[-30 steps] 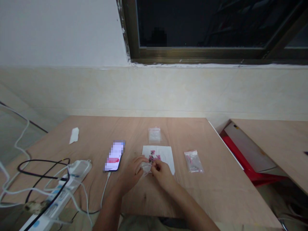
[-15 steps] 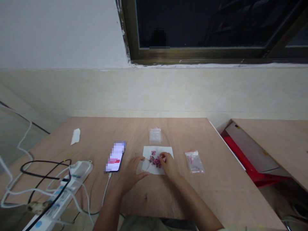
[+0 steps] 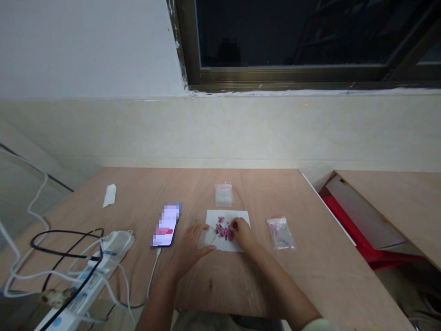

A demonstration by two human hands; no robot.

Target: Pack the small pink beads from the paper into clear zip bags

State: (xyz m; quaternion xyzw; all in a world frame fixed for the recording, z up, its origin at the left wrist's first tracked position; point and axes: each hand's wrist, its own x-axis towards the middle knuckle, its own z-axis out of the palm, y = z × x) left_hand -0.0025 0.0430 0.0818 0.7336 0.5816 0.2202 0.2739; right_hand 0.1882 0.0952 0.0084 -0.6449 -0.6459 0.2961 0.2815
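Note:
A white paper sheet lies on the wooden table with a heap of small pink-purple pieces on it, too small to name. My left hand curves around a small clear plastic bag at the sheet's left side, its thumb and fingers against the bag's edges. At the right of the heap is my right hand, thumb and forefinger pinched together. Whatever sits between those fingertips is hidden.
A clear zip bag lies beyond the sheet, and another bag with pinkish marks rests at the right. To the left are a phone on a cable, a paper scrap and a power strip with tangled cords.
My right hand's thumb and forefinger have drawn closer together and back slightly, showing more of the pink heap. The left hand stays at the bag. The view has shifted a little.

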